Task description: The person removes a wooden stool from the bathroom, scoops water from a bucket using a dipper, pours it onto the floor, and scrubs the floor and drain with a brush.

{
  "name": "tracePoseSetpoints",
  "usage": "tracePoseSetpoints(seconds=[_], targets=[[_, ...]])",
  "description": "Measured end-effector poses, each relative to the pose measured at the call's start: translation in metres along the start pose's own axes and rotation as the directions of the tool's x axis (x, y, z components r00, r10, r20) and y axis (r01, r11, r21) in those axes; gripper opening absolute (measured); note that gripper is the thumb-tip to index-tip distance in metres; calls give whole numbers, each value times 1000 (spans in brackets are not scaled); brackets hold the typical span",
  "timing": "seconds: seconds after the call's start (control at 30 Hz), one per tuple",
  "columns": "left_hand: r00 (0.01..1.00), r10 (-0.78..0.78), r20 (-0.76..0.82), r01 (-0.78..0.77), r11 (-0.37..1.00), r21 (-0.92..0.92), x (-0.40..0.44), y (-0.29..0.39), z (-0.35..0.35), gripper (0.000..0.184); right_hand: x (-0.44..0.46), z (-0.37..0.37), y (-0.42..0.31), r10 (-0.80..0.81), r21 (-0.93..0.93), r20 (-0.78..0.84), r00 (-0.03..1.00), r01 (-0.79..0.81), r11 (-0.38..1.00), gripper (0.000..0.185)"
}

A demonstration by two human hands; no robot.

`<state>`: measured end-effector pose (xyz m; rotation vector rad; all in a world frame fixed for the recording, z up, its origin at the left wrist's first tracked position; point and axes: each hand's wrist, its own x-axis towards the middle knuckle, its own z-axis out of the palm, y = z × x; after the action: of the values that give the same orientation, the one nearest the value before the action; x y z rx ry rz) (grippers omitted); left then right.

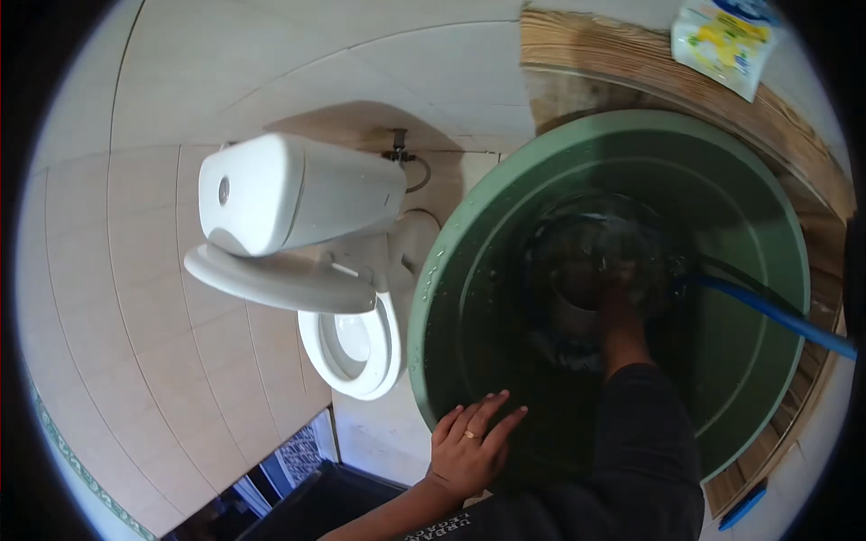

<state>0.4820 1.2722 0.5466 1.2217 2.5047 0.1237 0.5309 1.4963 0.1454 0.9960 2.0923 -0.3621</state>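
Observation:
A large round green tub [428, 298] holds dark water. My left hand [469, 444], a ring on one finger, rests at the tub's near left rim with its fingers spread and nothing held. My right arm reaches down into the tub, and my right hand [615, 287] is in the water beside a pale round object [573, 293]. The rippling water blurs its fingers, so their grip cannot be made out. A blue hose [776, 316] crosses the tub's right rim, its end near my right hand.
A white toilet [347, 194] with its lid raised stands left of the tub. A wooden ledge [595, 41] curves behind and right of the tub, with a white and yellow packet [724, 45] at the top right. A blue object [744, 507] lies at the lower right.

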Motion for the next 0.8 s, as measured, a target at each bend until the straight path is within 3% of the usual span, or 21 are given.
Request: tracePoseSetpoints(seconds=[0.17,0.23,0.27,0.3,0.33,0.4,0.43,0.47,0.53,0.57,0.63,0.7,0.77,0.8], targets=[[1000,-11,-17,9,997,-83,-5,-7,0,41,-1,-50,22,-123,-369,63,990,137,919,43],[999,4,-46,-11,986,-165,-14,-15,-3,40,-14,-38,32,-138,-135,37,990,142,981,42],[998,-1,-61,-12,979,-203,-19,-19,-4,41,-18,-27,40,-279,-283,90,956,293,913,40],[996,15,-86,-33,976,-215,-23,-24,-2,40,-19,-11,52,-407,-416,163,899,437,797,38],[993,30,-111,-55,972,-228,-27,-26,0,40,-15,23,73,-561,-409,-90,823,483,774,36],[985,38,-169,-83,959,-271,-34,-35,1,37,3,50,99,-801,-476,-349,487,644,599,35],[982,25,-188,-77,958,-275,-40,-38,3,37,3,48,107,-893,-550,-341,294,708,443,31],[977,26,-211,-86,956,-282,-41,-39,4,37,-8,38,117,-833,-268,-364,416,810,522,27],[967,36,-251,-122,934,-337,-46,-47,4,38,-54,-4,102,-653,313,-369,662,750,583,21],[961,38,-275,-148,908,-392,-52,-50,3,39,-99,-29,93,-521,552,-324,790,605,573,19],[926,61,-372,-259,819,-512,-71,-54,-7,41,-213,-101,63,-222,901,-140,965,217,377,17],[861,78,-503,-418,670,-613,-90,-67,-10,43,-272,-140,68,-308,853,-174,935,299,427,18],[805,-32,-593,-463,591,-660,-139,-86,-23,44,-352,-176,46,-66,799,-193,979,196,569,21],[769,-86,-634,-495,548,-674,-167,-96,-29,44,-386,-191,41,-59,759,-249,967,233,608,24]])
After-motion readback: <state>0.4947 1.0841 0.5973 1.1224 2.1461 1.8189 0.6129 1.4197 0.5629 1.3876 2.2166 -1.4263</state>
